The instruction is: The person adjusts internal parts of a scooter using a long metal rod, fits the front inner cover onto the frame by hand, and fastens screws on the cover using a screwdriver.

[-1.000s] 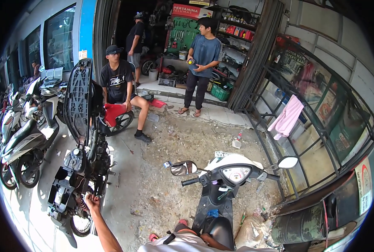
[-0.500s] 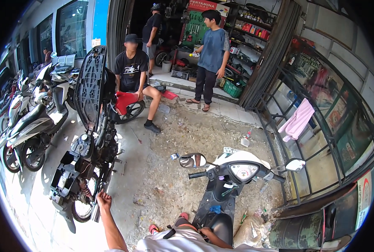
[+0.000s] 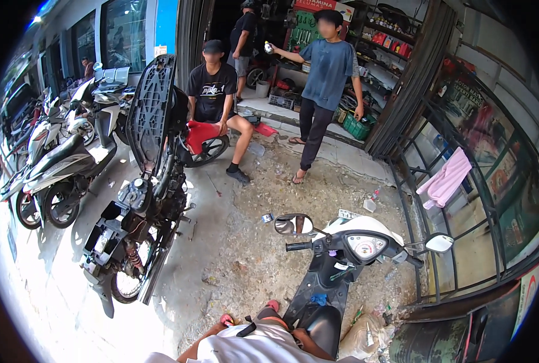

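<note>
My left hand [image 3: 220,327] is down beside my left leg, near my pink sandal, its fingers too small and partly hidden to read. At my right thigh, next to the black seat [image 3: 325,327] of a white scooter [image 3: 366,245], rests my right hand [image 3: 299,334]; its fingers cannot be made out either. A crumpled blue thing [image 3: 319,299] lies on the scooter's footboard just ahead of the seat. To my left stands a partly stripped motorcycle [image 3: 137,195], its rear frame and black tray exposed.
A seated person [image 3: 215,91] touches a red body panel [image 3: 195,136]. Another standing person [image 3: 327,78] holds out a small can [image 3: 269,48]. Parked scooters [image 3: 69,169] line the left. A metal rack with a pink cloth [image 3: 446,176] and a drum [image 3: 427,343] are at right.
My left hand has come down from beside the stripped motorcycle to my leg. The standing person has stepped forward and raised the can. The view has shifted left.
</note>
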`<action>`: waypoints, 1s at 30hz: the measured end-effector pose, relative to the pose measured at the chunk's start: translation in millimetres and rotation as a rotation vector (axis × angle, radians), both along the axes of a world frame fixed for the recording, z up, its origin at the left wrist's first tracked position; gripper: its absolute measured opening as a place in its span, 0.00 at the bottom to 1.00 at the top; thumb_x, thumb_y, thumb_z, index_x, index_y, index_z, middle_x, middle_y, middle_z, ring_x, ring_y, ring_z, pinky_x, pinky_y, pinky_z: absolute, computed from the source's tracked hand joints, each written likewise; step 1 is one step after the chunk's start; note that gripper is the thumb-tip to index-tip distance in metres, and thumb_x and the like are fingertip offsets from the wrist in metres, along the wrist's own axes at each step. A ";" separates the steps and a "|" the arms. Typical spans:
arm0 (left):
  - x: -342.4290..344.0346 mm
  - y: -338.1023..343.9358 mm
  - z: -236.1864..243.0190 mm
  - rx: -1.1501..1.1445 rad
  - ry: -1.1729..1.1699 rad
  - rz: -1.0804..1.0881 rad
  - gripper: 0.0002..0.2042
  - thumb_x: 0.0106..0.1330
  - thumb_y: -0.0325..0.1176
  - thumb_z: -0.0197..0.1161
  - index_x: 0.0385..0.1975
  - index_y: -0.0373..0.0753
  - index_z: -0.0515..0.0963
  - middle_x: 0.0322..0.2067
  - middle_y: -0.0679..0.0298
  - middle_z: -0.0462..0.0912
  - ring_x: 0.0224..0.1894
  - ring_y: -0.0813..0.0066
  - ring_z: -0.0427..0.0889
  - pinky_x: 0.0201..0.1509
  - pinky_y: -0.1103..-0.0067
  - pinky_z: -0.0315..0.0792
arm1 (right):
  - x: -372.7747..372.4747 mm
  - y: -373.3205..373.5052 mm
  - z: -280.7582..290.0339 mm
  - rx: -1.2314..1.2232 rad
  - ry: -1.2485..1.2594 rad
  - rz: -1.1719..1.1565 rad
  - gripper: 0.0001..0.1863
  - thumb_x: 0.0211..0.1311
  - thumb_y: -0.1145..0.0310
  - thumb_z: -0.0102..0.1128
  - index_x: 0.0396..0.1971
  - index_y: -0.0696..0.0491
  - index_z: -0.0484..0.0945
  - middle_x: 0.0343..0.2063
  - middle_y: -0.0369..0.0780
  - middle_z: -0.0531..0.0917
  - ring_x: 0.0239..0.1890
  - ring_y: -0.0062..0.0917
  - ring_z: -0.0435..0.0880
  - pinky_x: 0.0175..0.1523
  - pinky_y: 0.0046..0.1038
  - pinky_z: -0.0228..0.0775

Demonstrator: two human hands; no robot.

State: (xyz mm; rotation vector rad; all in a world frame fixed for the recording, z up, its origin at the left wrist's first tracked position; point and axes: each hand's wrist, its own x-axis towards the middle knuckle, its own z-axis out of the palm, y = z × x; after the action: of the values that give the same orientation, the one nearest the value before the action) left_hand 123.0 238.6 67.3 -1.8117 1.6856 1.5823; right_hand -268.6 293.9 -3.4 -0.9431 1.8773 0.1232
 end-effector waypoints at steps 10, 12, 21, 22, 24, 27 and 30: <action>104.7 -7.6 2.2 -0.038 0.069 0.915 0.09 0.52 0.34 0.56 0.29 0.40 0.81 0.18 0.61 0.74 0.13 0.74 0.69 0.15 0.78 0.65 | 20.9 8.4 93.6 -0.212 0.154 -0.783 0.15 0.44 0.61 0.62 0.17 0.58 0.73 0.12 0.40 0.77 0.08 0.23 0.73 0.12 0.27 0.65; 117.4 0.1 5.9 0.031 0.083 1.024 0.09 0.52 0.33 0.56 0.29 0.39 0.80 0.16 0.62 0.72 0.11 0.73 0.66 0.13 0.77 0.63 | 15.6 14.1 75.2 -0.420 0.173 -0.784 0.14 0.45 0.62 0.63 0.18 0.59 0.74 0.12 0.40 0.76 0.09 0.23 0.74 0.13 0.25 0.65; 150.7 67.2 -4.6 -0.020 0.111 0.599 0.09 0.55 0.33 0.52 0.28 0.40 0.80 0.17 0.62 0.73 0.15 0.74 0.69 0.16 0.77 0.65 | 5.1 6.5 126.9 -0.286 -0.257 -0.973 0.16 0.40 0.60 0.66 0.18 0.59 0.75 0.11 0.41 0.76 0.08 0.24 0.74 0.10 0.24 0.64; 145.0 70.9 -10.2 -0.131 0.044 0.322 0.10 0.55 0.33 0.52 0.29 0.41 0.81 0.19 0.61 0.76 0.17 0.74 0.73 0.19 0.77 0.68 | 9.2 1.3 125.3 -0.308 -0.175 -0.965 0.15 0.41 0.60 0.65 0.18 0.57 0.75 0.11 0.38 0.75 0.08 0.23 0.74 0.09 0.25 0.62; 134.3 74.1 -5.8 -0.282 -0.132 -0.144 0.11 0.54 0.34 0.51 0.31 0.43 0.81 0.26 0.58 0.80 0.26 0.70 0.80 0.30 0.76 0.72 | 7.9 -1.9 117.6 -0.286 -0.125 -0.950 0.15 0.40 0.59 0.65 0.15 0.57 0.75 0.10 0.38 0.75 0.07 0.24 0.73 0.08 0.24 0.60; 133.4 79.2 -33.6 -0.287 -0.074 -0.041 0.12 0.54 0.37 0.51 0.32 0.44 0.80 0.32 0.56 0.80 0.37 0.65 0.80 0.40 0.75 0.72 | 10.7 7.7 120.5 -0.331 -0.175 -1.007 0.17 0.39 0.59 0.66 0.11 0.57 0.73 0.08 0.39 0.74 0.07 0.25 0.72 0.07 0.25 0.59; 129.7 77.3 -55.4 -0.407 0.072 -0.082 0.12 0.54 0.37 0.51 0.32 0.44 0.80 0.27 0.56 0.79 0.29 0.65 0.78 0.32 0.74 0.72 | 6.6 13.8 123.7 -0.286 -0.186 -1.039 0.17 0.38 0.60 0.66 0.11 0.58 0.73 0.08 0.39 0.73 0.06 0.25 0.71 0.07 0.26 0.59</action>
State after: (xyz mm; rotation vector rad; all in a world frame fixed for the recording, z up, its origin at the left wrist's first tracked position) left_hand 252.7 315.9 12.0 -1.8438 2.2157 1.3596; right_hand -262.0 307.8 120.2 -0.0537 2.0076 -0.8383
